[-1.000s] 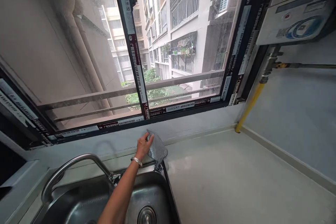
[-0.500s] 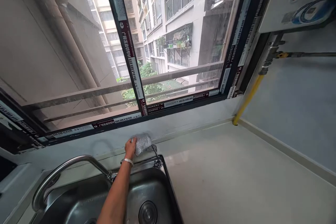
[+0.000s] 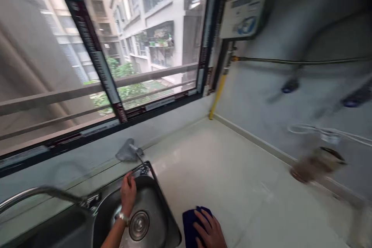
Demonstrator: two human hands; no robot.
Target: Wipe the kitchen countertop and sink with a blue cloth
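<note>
At the far left, a curved metal faucet (image 3: 43,191) arches over a steel sink (image 3: 162,197) with 2 basins. Behind the sink, a grey mesh cloth (image 3: 126,151) sits bunched on the ledge by the wall, near a small metal fitting (image 3: 144,169) at the back corner. The left hand (image 3: 128,192), a bracelet (image 3: 123,217) on its wrist, hangs over the right basin, thumb and fingers a little apart, just left of the round drain (image 3: 139,225). On the pale counter (image 3: 215,162), right of the sink, lies a dark blue cloth (image 3: 188,226); the right hand (image 3: 209,228) rests on it, fingers spread. Farther right stand a yellow pipe (image 3: 217,97) and a blurred brownish jar (image 3: 312,166)
</note>
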